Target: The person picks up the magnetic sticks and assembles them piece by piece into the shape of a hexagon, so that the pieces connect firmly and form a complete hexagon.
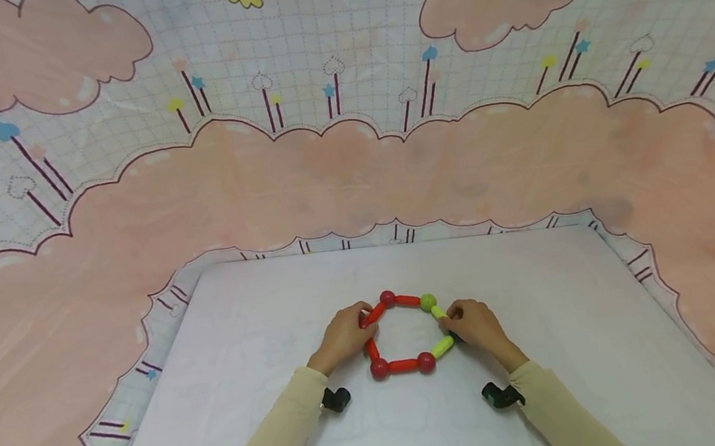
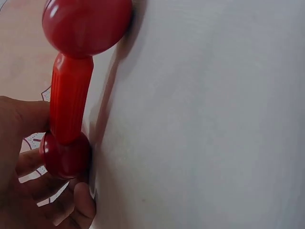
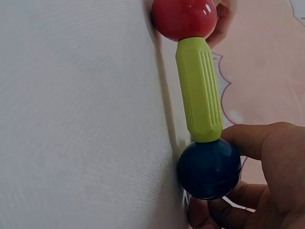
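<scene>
A six-sided ring of balls and rods, like a magnetic building set, lies on the white table. My left hand (image 1: 344, 339) holds the ring's left corner, fingers curled round a red ball (image 2: 66, 155) with a red rod (image 2: 71, 98) rising from it in the left wrist view. At the right corner my right hand (image 1: 477, 324) grips a dark blue ball (image 3: 209, 169), which joins a yellow-green rod (image 3: 199, 90). A green ball (image 1: 427, 302) sits at the back right corner and a red ball (image 1: 387, 297) at the back left. Two red balls form the front corners, joined by a red rod (image 1: 403, 365).
The white table (image 1: 260, 304) extends round the ring on all sides. Behind it hangs a patterned cloth (image 1: 351, 171) with pink clouds. Black wrist devices, one near the left sleeve (image 1: 277, 437) and one near the right sleeve (image 1: 568, 406), hang close over the table.
</scene>
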A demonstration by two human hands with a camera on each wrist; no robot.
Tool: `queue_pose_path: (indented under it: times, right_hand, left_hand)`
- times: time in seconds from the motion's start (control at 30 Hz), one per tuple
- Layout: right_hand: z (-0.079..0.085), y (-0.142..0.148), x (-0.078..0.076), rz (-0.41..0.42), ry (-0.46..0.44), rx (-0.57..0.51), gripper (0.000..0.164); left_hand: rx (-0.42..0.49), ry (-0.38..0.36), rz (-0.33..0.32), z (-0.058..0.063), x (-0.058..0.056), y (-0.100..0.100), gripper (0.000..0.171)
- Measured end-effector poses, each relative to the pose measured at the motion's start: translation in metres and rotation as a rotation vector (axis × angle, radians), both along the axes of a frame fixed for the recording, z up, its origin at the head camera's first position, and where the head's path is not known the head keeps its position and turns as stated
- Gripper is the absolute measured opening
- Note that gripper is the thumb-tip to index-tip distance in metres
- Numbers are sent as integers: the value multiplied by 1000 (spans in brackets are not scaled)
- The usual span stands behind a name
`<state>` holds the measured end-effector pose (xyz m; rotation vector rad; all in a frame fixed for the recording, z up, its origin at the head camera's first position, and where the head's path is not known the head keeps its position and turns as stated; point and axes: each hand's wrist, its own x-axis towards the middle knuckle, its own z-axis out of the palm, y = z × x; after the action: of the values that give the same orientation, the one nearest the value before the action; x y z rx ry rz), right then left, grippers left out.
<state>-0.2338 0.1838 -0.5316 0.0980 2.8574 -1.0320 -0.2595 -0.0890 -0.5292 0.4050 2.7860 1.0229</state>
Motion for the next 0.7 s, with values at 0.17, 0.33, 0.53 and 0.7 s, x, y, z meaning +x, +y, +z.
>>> queue_pose_path:
  times: [0.17, 0.33, 0.53, 0.7]
  right_hand:
    - [0, 1, 0, 1, -6, -3, 27]
    - [-1, 1, 0, -12, -2, -5, 26]
    - [-2, 1, 0, -21, 7, -16, 27]
    - [-3, -1, 1, -16, 36, -33, 27]
  left_hand:
    - [-2, 22, 29, 0, -1, 2, 27]
    - [4, 54, 51, -1, -1, 0, 23]
    - [5, 55, 46, -4, -3, -1, 23]
    - [19, 43, 36, -5, -4, -3, 24]
